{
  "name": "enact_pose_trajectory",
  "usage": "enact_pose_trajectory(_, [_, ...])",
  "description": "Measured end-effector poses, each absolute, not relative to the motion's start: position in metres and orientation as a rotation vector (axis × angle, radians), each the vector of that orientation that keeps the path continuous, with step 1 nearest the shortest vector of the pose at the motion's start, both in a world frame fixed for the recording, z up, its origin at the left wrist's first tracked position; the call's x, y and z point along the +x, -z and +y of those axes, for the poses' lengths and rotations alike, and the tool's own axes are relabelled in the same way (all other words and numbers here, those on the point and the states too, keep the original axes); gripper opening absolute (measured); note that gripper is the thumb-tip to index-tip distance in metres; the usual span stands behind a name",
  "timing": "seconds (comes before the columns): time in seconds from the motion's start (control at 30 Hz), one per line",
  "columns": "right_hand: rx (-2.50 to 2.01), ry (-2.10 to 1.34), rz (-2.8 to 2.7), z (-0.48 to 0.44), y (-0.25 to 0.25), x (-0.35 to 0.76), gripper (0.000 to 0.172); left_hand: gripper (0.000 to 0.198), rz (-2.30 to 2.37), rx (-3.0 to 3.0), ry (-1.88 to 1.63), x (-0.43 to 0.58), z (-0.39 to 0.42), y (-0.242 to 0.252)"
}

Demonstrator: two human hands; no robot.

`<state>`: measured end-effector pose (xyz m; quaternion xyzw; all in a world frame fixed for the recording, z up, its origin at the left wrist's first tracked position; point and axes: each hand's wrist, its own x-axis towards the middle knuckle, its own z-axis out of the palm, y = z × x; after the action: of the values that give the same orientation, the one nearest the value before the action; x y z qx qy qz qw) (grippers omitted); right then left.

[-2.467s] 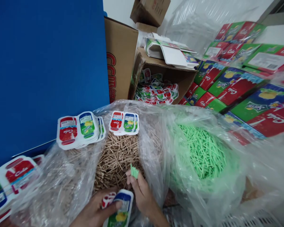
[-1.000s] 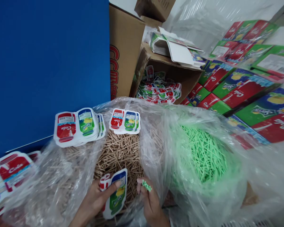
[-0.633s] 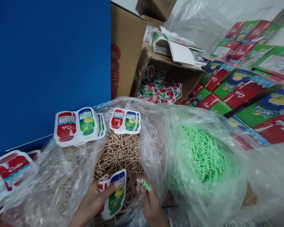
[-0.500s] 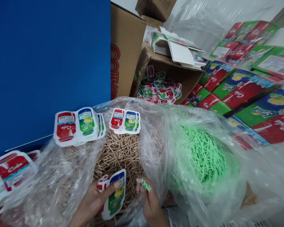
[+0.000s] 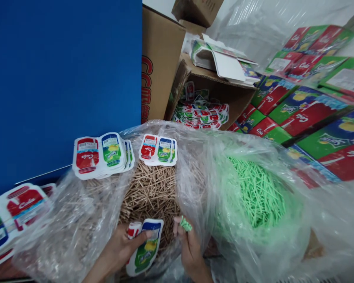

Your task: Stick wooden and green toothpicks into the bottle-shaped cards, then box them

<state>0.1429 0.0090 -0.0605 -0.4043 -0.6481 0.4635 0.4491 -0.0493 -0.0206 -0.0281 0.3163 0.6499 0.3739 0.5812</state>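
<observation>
Much clear plastic spreads across the lower frame, around brown sticks at centre and green sticks at right. A blue panel blocks the upper left; printed boxes fill the upper right. Bottom centre, the left hand clasps printed card, the right hand pinches a green bundle; a card stack lies above.

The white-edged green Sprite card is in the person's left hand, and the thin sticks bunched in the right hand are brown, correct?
Not quite: the head view shows that the thin sticks bunched in the right hand are green. The left hand does hold the white-edged green Sprite card.
</observation>
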Motion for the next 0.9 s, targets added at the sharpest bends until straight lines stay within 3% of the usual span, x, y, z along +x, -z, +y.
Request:
enact_pose_trajectory(0.23, [-0.983,-1.45,-0.972,0.027,0.037,0.139,0.023,0.035,1.68,0.903,-0.879,-0.046,-0.018,0.033])
enact_pose_trajectory(0.4, [-0.91,-1.642,-0.688,0.029,0.017,0.131,0.025,0.027,1.688,1.34,-0.783,-0.042,-0.02,0.025])
enact_pose_trajectory(0.63, [-0.85,-1.711,-0.946,0.017,0.016,0.114,0.028,0.017,1.6,1.788,-0.757,-0.034,-0.022,0.028])
enact_pose_trajectory(0.73, [-0.906,-1.661,-1.097,0.016,0.014,0.117,0.027,0.003,1.532,1.845,-0.789,-0.035,-0.021,0.027])
enact_pose_trajectory(0.9, [-1.046,-1.62,-1.36,0.017,0.002,0.125,0.034,0.01,1.495,1.94,-0.796,-0.035,-0.02,0.025])
